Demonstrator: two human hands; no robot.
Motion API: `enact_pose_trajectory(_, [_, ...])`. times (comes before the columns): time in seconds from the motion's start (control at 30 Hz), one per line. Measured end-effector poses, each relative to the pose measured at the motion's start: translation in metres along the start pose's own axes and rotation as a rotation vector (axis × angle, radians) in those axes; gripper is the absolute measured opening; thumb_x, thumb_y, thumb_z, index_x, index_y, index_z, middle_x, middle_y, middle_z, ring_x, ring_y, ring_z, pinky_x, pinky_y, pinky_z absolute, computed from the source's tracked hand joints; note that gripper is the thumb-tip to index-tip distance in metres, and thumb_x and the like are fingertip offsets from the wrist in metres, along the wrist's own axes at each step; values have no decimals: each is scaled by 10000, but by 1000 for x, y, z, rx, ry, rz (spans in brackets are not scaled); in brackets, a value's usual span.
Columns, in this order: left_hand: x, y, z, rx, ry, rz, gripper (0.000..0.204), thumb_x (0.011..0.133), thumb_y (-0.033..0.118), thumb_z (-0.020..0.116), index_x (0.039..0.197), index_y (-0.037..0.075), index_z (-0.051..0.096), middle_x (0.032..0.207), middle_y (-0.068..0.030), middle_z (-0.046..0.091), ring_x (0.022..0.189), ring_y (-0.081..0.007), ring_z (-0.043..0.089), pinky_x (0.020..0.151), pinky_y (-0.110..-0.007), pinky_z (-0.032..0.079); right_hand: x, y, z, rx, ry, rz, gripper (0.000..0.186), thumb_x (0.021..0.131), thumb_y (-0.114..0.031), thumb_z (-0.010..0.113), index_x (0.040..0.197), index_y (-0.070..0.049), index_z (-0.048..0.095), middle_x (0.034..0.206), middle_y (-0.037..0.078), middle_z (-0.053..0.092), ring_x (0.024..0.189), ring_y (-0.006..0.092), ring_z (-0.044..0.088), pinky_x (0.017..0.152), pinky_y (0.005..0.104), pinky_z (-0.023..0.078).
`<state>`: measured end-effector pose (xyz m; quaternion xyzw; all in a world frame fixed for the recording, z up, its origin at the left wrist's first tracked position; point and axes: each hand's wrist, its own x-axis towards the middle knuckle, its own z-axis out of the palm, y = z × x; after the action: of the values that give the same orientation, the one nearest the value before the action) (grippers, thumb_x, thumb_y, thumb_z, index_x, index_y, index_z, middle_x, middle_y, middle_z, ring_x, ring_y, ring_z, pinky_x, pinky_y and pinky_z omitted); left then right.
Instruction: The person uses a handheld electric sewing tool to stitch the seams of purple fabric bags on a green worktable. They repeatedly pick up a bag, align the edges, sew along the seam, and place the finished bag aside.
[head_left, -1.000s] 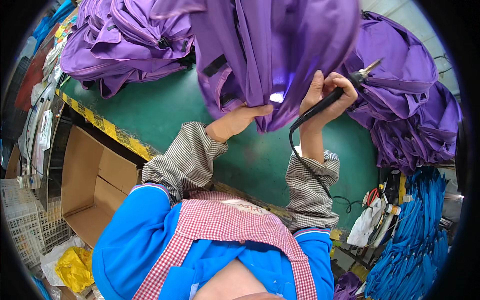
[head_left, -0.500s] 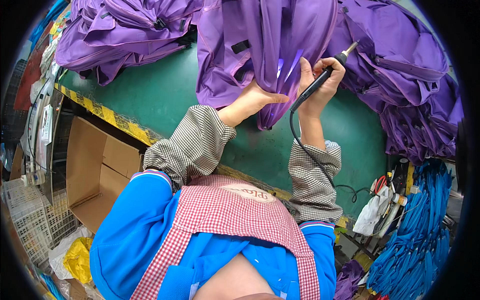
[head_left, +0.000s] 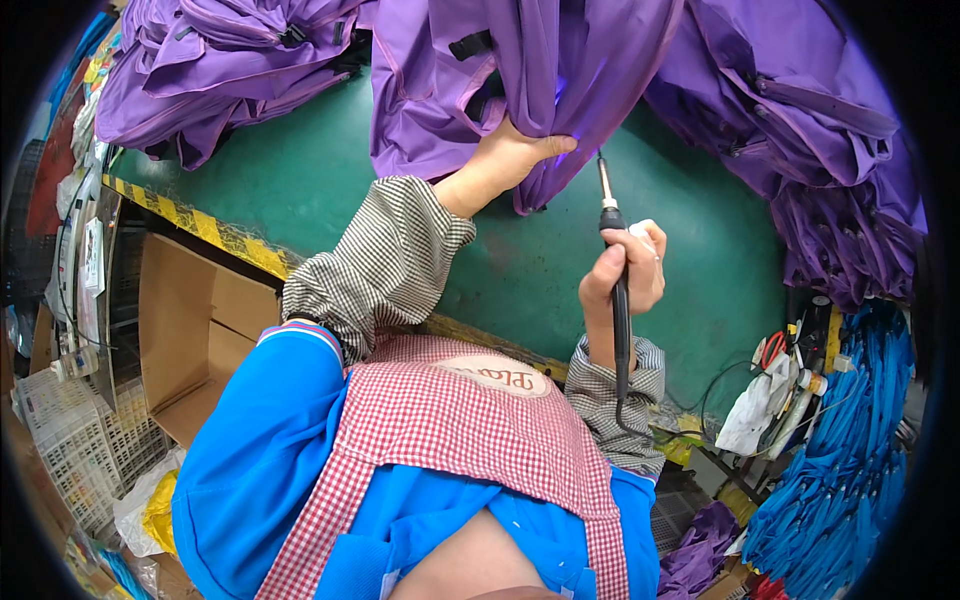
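My left hand (head_left: 508, 163) grips the lower edge of a purple fabric bag (head_left: 430, 110), its thumb lying over the cloth and pointing right. A bluish-violet glow shows on the folds beside that thumb. In my right hand (head_left: 632, 268) is a soldering iron (head_left: 621, 325) with a black handle and a slim metal tip. The iron stands nearly upright in the picture, tip away from me, just right of the bag's lower corner. Whether the tip touches the cloth I cannot tell. Its black cord loops down beside my right sleeve.
Purple bags are heaped at the far left (head_left: 230, 80) and far right (head_left: 800, 130) of the green table (head_left: 500, 275). Yellow-black tape marks the table's near edge. An open cardboard box (head_left: 180, 330) stands at left. Blue straps (head_left: 840, 450) and small tools hang at right.
My right hand has pulled back toward me from the bag, and the iron has turned so its tip points at the cloth. My left hand and the bag have shifted slightly away.
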<state>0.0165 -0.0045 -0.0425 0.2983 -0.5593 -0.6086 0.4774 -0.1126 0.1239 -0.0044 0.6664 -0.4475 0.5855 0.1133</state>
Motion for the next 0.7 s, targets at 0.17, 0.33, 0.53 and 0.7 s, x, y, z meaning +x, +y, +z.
enact_pose_trajectory(0.17, [-2, 11, 0, -50, -1, -42, 550, 779, 96, 759, 1249, -15, 495, 1184, -75, 579, 1077, -160, 550, 963, -295, 431, -6, 7, 5, 15, -58, -47, 86, 704, -6, 551, 762, -43, 601, 582, 27, 517, 473, 174, 479, 636, 336, 407])
enact_pose_trajectory(0.33, [0, 7, 5, -33, -18, -19, 526, 787, 113, 756, 1233, -12, 506, 1153, -70, 589, 1057, -156, 555, 941, -293, 444, 4, 4, 7, -75, -139, -19, 81, 704, -6, 569, 764, -46, 606, 574, 33, 505, 477, 186, 481, 649, 342, 411])
enact_pose_trajectory(0.53, [-2, 27, -11, 153, 26, 45, 454, 814, 123, 736, 1202, 1, 533, 1122, -68, 611, 1033, -151, 576, 921, -295, 458, 5, 4, 8, 149, 166, 58, 175, 940, -94, 529, 1072, 8, 585, 877, 130, 669, 739, 203, 639, 811, 355, 506])
enact_pose_trajectory(0.7, [-1, 33, -4, -51, -27, 129, 410, 833, 84, 709, 1194, 1, 533, 1045, -51, 654, 950, -135, 621, 851, -281, 495, -15, 28, 67, 361, 84, 620, 617, 847, -49, 693, 1368, 39, 374, 1237, 146, 546, 1131, 207, 524, 981, 300, 396])
